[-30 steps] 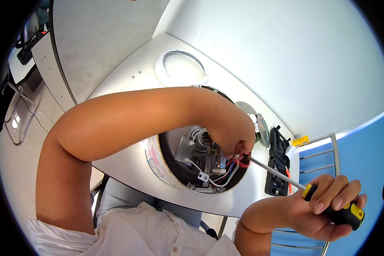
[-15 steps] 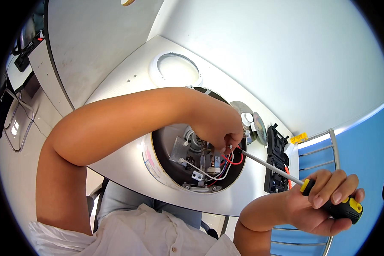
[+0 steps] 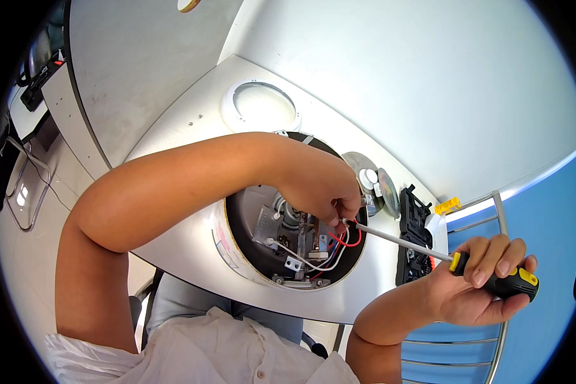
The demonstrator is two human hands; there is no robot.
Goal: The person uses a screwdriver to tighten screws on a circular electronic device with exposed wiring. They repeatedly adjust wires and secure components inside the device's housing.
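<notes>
My left hand (image 3: 320,192) reaches over a round, open appliance body (image 3: 223,240) and pinches a small metal part (image 3: 345,221) among red (image 3: 352,244), white and blue wires. The fingertips partly hide that part. Inside the body are a metal plate (image 3: 263,227), a white connector block (image 3: 293,263) and brackets. My right hand (image 3: 467,281) grips a black-and-yellow screwdriver (image 3: 518,285), whose long shaft reaches left to the part at my left fingertips; whether its tip touches cannot be told. My left forearm hides the back left of the body.
Behind the body lies a white ring (image 3: 232,107). To the right stand metal discs (image 3: 388,192), white round pieces (image 3: 368,179), an open black tool case (image 3: 414,214), a yellow object (image 3: 447,205) and a metal chair (image 3: 499,211). The white worktop (image 3: 185,147) meets wall panels.
My left hand has shifted a little left. My right hand and the screwdriver handle have risen and moved slightly left, so the shaft lies flatter. The whole view has also shifted slightly.
</notes>
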